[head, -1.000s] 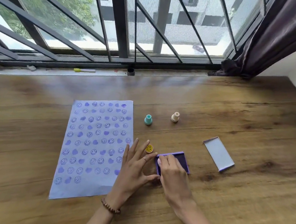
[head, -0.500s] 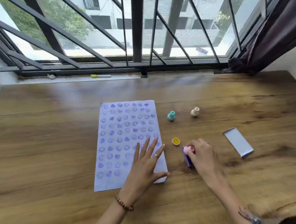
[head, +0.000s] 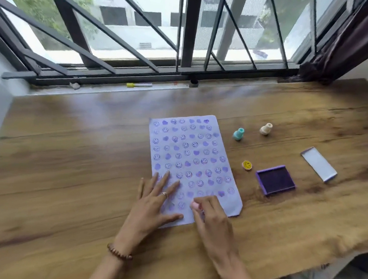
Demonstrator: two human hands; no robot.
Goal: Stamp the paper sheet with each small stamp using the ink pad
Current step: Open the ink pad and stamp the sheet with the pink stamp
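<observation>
paper sheet (head: 191, 161): flat on the wooden table (head: 68, 164), covered in purple smiley and heart prints; near-right corner folded over.
left hand (head: 152, 204): fingers straight and spread, pressing flat on sheet's near-left part.
right hand (head: 211, 217): fingers curled round a pink stamp (head: 195, 205), held down on sheet near its near edge.
ink pad (head: 275, 179): open, right of sheet, apart from it; lid (head: 319, 163) further right.
other stamps: yellow smiley stamp (head: 246, 165) between sheet and pad; teal stamp (head: 238, 134) and cream stamp (head: 266, 129) beyond.
free room: bare table left of sheet; table's right edge close behind the lid.
hidden: stamp face and print under it; hands cover sheet's near rows. Frame motion-blurred.
</observation>
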